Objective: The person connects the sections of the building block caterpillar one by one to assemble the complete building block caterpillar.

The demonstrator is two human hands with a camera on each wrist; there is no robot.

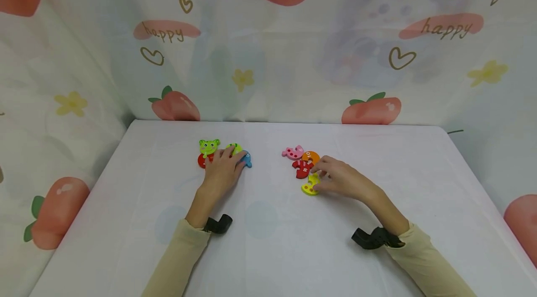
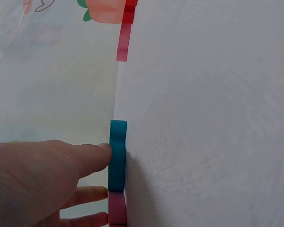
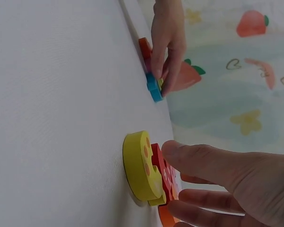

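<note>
Hands (image 1: 222, 169) at thick, smooth-sided, curvy-edged pieces (image 1: 309, 189).

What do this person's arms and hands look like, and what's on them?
The left hand and right hand are bare, with no gloves. The left sleeve and right sleeve are plain, pale beige. A chunky, bent black attachment sits at each wrist, without visible cables.

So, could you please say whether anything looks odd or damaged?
Nothing visible stands out: the flat green animal-faced piece lies by the left hand, the yellow orange-spotted curved piece by the right hand; neither looks broken.
</note>
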